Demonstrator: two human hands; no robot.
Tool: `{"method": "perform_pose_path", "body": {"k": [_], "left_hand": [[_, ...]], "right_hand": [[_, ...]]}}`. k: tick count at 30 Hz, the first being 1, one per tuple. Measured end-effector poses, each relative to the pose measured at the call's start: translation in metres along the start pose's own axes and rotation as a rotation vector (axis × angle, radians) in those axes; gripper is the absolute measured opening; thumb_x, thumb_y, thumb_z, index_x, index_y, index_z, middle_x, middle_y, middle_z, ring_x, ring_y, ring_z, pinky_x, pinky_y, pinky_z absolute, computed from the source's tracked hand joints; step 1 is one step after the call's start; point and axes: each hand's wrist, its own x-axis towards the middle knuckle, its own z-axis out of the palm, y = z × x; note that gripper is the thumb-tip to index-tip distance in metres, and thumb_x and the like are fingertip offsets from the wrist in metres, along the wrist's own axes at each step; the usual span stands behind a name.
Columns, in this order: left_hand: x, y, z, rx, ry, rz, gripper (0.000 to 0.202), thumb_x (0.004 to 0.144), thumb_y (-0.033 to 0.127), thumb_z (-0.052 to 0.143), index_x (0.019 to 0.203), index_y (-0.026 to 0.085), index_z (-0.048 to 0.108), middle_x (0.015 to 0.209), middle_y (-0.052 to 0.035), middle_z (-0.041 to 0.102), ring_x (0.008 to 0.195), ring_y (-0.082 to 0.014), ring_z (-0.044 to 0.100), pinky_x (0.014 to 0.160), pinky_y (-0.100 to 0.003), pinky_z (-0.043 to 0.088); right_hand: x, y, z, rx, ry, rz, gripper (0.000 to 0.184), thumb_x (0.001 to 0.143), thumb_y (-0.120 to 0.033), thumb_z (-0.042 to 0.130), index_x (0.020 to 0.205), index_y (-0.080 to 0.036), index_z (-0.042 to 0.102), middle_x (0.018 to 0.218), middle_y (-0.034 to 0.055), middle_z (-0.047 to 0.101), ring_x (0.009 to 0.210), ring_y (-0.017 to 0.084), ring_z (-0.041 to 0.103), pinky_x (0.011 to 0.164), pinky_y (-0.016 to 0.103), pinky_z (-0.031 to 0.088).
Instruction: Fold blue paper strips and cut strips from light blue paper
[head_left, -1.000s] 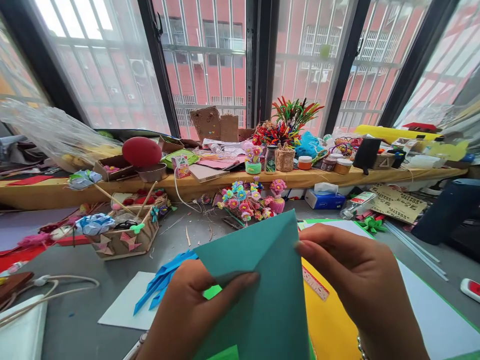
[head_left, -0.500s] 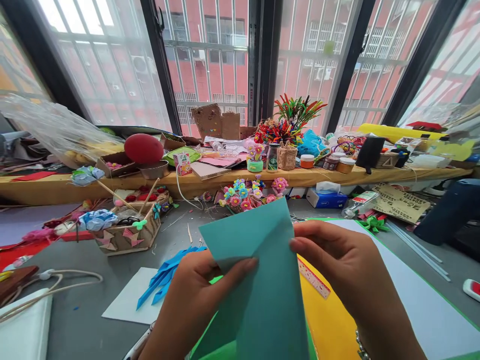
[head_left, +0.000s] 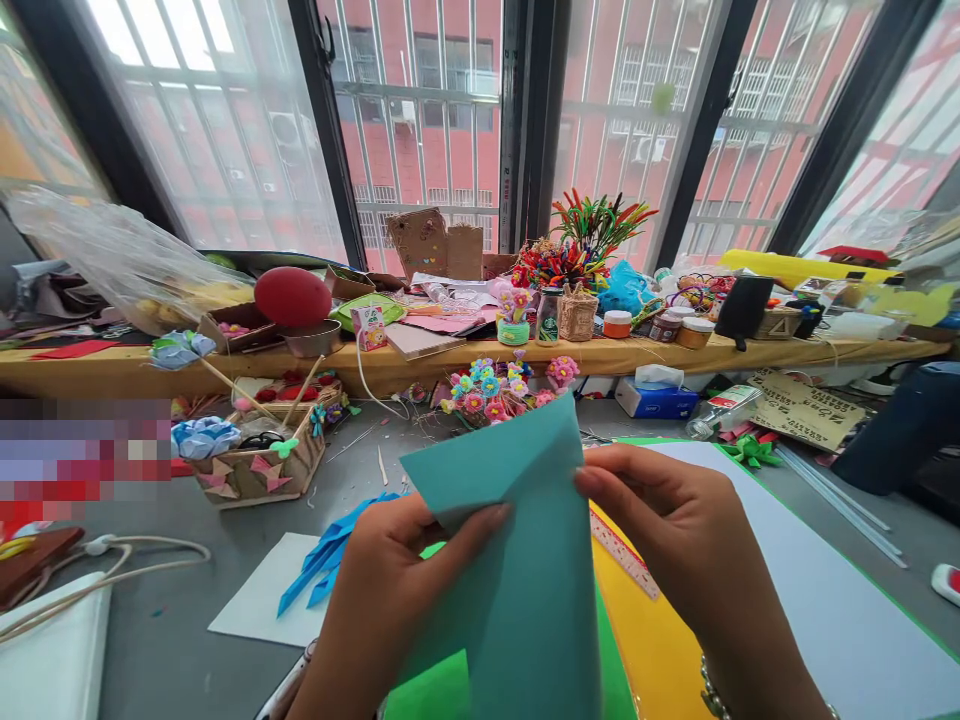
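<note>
A sheet of teal paper [head_left: 536, 560], partly folded over on itself, is held up between my two hands. My left hand [head_left: 420, 570] grips its left side, thumb lying on the front and fingers behind. At the upper right edge, my right hand [head_left: 667, 520] pinches the paper between thumb and fingers. Below it lie a green sheet [head_left: 435, 690] and a yellow sheet [head_left: 667, 660]. A pink patterned ruler [head_left: 626, 555] rests on the yellow one. Left of my left hand, folded blue paper strips [head_left: 315, 560] lie on a white sheet [head_left: 255, 600].
A cardboard holder [head_left: 255, 475] with paper flowers stands at the left. Fuzzy craft flowers [head_left: 495, 390] sit behind the paper. A large white sheet [head_left: 795, 570], a tissue pack [head_left: 656, 400] and a dark bottle [head_left: 900, 425] are at the right. Craft supplies crowd the wooden ledge [head_left: 420, 375].
The lower part of the teal paper has shifted slightly left, showing more of the green sheet beneath. Both hands keep their hold. The view has shifted a little.
</note>
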Motion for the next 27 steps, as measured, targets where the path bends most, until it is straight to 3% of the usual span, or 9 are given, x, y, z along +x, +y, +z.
{"method": "perform_pose_path", "body": {"k": [3, 12, 18, 24, 27], "left_hand": [[0.0, 0.001, 0.0, -0.041, 0.01, -0.039, 0.003, 0.057, 0.027, 0.069, 0.059, 0.024, 0.07, 0.06, 0.0048, 0.069, 0.057, -0.0142, 0.062, 0.048, -0.014, 0.047], [0.001, 0.001, 0.0, -0.079, 0.002, -0.03, 0.005, 0.057, 0.025, 0.07, 0.061, 0.022, 0.07, 0.06, 0.0026, 0.069, 0.058, -0.015, 0.062, 0.05, -0.015, 0.048], [0.003, -0.002, -0.004, -0.081, 0.03, -0.054, 0.009, 0.057, 0.029, 0.069, 0.059, 0.02, 0.068, 0.057, 0.0017, 0.068, 0.053, -0.0141, 0.059, 0.046, -0.017, 0.046], [0.007, -0.005, -0.006, -0.072, 0.005, -0.057, 0.012, 0.056, 0.03, 0.07, 0.056, 0.018, 0.066, 0.054, 0.0017, 0.065, 0.049, -0.0119, 0.057, 0.042, -0.015, 0.043], [0.009, -0.007, -0.008, -0.087, 0.014, -0.047, 0.013, 0.057, 0.031, 0.07, 0.057, 0.018, 0.066, 0.054, 0.0012, 0.065, 0.048, -0.0121, 0.056, 0.042, -0.016, 0.043]], "right_hand": [[0.0, -0.005, 0.0, -0.018, -0.058, 0.039, 0.008, 0.071, -0.031, 0.063, 0.069, -0.024, 0.068, 0.069, -0.0047, 0.067, 0.063, 0.011, 0.059, 0.057, 0.015, 0.046], [0.001, 0.002, 0.002, -0.012, -0.04, 0.051, 0.014, 0.073, -0.034, 0.06, 0.067, -0.023, 0.067, 0.065, -0.004, 0.066, 0.06, 0.011, 0.057, 0.054, 0.016, 0.044], [0.005, -0.002, 0.002, 0.033, -0.199, 0.132, 0.014, 0.072, -0.035, 0.061, 0.072, -0.022, 0.067, 0.069, -0.0026, 0.066, 0.063, 0.012, 0.056, 0.055, 0.017, 0.043], [0.007, 0.002, 0.006, -0.014, -0.156, 0.157, 0.022, 0.072, -0.036, 0.06, 0.059, -0.018, 0.063, 0.056, -0.0029, 0.057, 0.053, 0.009, 0.047, 0.047, 0.018, 0.036], [0.008, 0.005, 0.006, 0.043, -0.189, 0.163, 0.02, 0.071, -0.038, 0.06, 0.064, -0.019, 0.064, 0.061, -0.0022, 0.06, 0.056, 0.01, 0.05, 0.049, 0.018, 0.038]]}}
